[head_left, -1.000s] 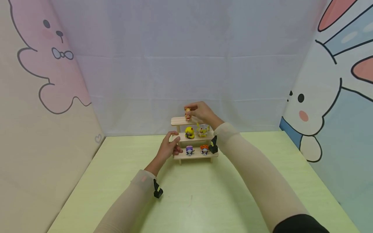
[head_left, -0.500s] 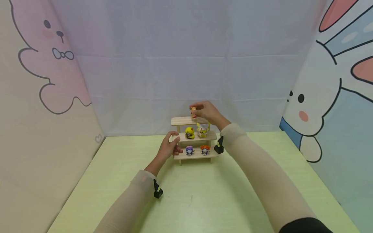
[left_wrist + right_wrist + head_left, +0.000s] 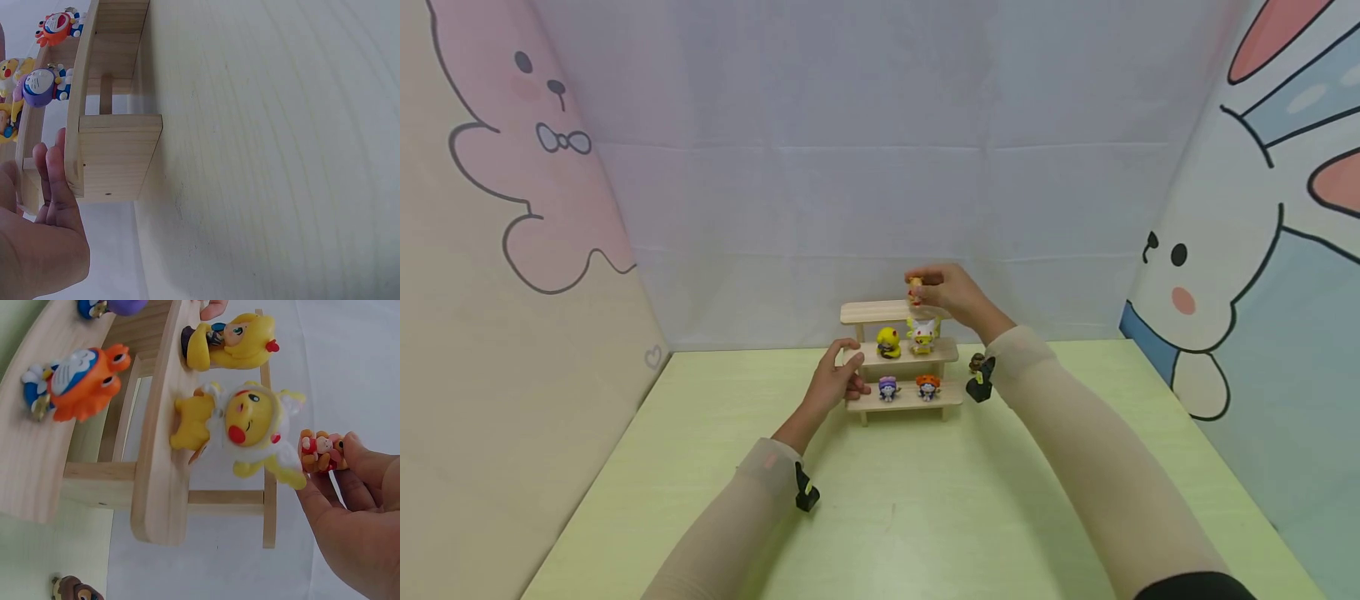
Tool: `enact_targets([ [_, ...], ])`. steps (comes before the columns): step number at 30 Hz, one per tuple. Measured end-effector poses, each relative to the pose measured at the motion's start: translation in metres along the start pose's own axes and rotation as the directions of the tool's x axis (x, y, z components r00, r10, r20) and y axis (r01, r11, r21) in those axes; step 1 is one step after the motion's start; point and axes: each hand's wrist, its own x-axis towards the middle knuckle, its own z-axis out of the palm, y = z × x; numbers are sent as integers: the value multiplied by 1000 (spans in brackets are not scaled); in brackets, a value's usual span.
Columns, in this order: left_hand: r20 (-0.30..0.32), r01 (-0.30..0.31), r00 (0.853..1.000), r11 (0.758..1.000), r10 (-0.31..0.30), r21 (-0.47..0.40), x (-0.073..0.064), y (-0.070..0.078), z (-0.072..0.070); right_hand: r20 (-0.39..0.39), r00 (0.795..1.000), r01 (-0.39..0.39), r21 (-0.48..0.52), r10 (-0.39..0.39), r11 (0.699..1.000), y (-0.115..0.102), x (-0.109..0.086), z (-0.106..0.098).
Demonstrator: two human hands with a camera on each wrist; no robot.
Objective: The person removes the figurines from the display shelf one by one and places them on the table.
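Note:
A three-tier wooden display shelf point(image 3: 876, 313) stands on the table near the back wall. My left hand point(image 3: 833, 385) holds its left end, with fingers along the lower tier's edge in the left wrist view. Between thumb and fingers, my right hand point(image 3: 955, 293) pinches a small orange-and-red figurine point(image 3: 322, 451) close over the right part of the top tier. On the middle tier sit a yellow-haired figurine point(image 3: 240, 344) and a yellow figurine in a white hood point(image 3: 247, 422). Below them are a purple-hatted figurine point(image 3: 40, 87) and an orange crab-hatted one point(image 3: 81, 381).
A small brown figurine point(image 3: 976, 362) sits on the table to the right of the shelf, partly behind the right wrist's black camera point(image 3: 980, 385). Pale cloth point(image 3: 775, 200) hangs behind, and printed panels flank the table point(image 3: 880, 500) on both sides.
My right hand has moved right along the top tier with the orange-and-red figurine. The brown figurine on the table has come into view. My left hand has stayed at the shelf.

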Motion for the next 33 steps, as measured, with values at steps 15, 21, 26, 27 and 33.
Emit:
enact_targets([
  [15,20,6,1000,1000,-6,12,5,-4,-6,-15,1000,27,16,-27,1000,20,-14,-22],
  [21,14,12,1000,1000,-12,19,5,-4,-7,-15,999,30,-17,-31,999,27,-21,-30],
  [26,6,-1,1000,1000,1,21,6,-4,-7,-14,999,31,-33,-31,999,31,-26,-37],
  [27,5,-2,1000,1000,2,20,6,-5,-8,-14,999,32,-30,-32,999,31,-27,-38],
  [33,4,-3,1000,1000,3,8,7,-5,-9,-11,1000,20,-22,-21,1000,37,-32,-44],
])
